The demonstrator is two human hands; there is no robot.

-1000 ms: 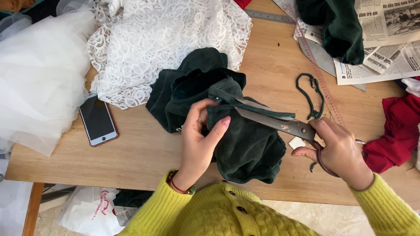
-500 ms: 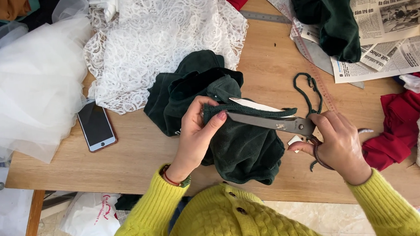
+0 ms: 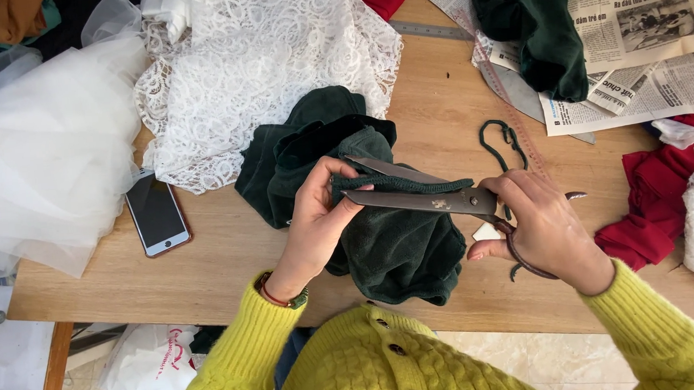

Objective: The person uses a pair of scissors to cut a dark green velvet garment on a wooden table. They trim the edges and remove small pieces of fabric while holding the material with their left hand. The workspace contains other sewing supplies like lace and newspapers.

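Two hands busy: left hand (image 3: 316, 221) pinching green cloth (image 3: 398, 248); right hand (image 3: 546, 227) gripping scissors (image 3: 428, 200), blades apart; risks nicking left fingers (image 3: 345, 189) so near the blades.

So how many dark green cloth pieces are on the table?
2, maybe more hidden. One green cloth is held by the left hand while scissors in the right hand cut it; another green piece lies on newspaper.

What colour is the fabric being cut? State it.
Dark green fabric, held by the left hand between the scissors blades; head view.
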